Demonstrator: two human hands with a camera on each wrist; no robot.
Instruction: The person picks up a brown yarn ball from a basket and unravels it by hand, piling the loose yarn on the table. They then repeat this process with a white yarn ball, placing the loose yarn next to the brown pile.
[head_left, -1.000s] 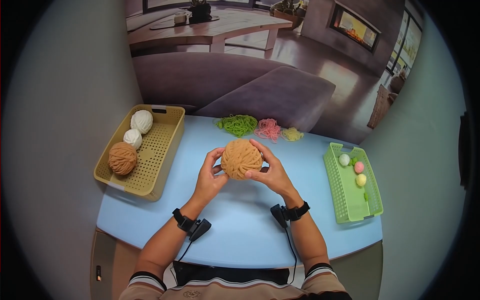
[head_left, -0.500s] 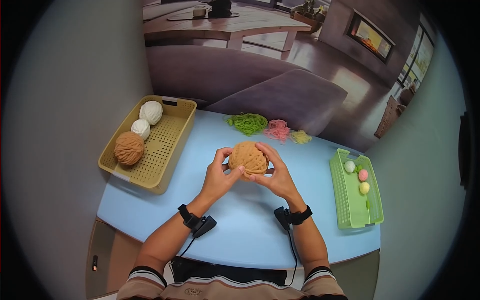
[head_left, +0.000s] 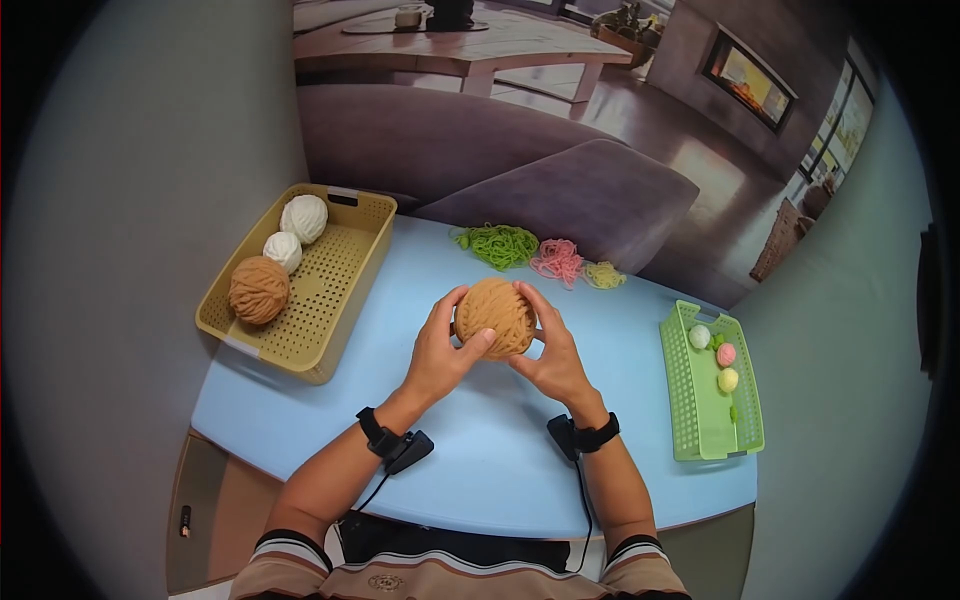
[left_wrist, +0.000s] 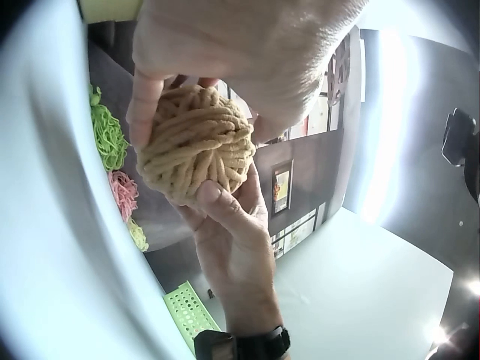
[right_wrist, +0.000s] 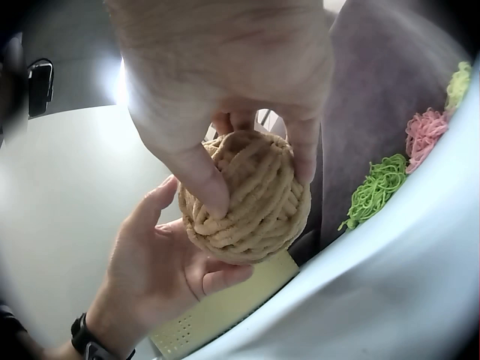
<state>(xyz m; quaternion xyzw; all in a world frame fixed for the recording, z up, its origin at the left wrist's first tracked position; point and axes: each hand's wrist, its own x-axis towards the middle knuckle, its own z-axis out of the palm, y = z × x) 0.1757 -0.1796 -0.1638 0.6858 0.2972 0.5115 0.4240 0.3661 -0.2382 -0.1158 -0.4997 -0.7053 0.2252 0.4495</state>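
A large tan ball of thick yarn [head_left: 496,318] is held up above the blue table between both hands. My left hand [head_left: 438,352] grips its left side, the thumb lying across the front. From the right, my right hand [head_left: 556,362] curls its fingers over the top edge and sets its thumb low on the ball. In the right wrist view the left hand [right_wrist: 154,262] cups the ball [right_wrist: 251,199] from below. The left wrist view shows the right thumb [left_wrist: 214,193] on the strands. Fingers behind the ball are mostly hidden.
At left stands a tan basket [head_left: 318,362] with another brown yarn ball [head_left: 259,290] and two white ones. Loose green [head_left: 497,246], pink [head_left: 557,261] and pale yellow yarn [head_left: 604,275] lies along the back. A green basket [head_left: 690,405] at right holds small balls.
The hands have turned the yarn ball, so its strands now run differently. The left thumb has come up onto the ball's front, and the right thumb has shifted. The head view has shifted slightly.
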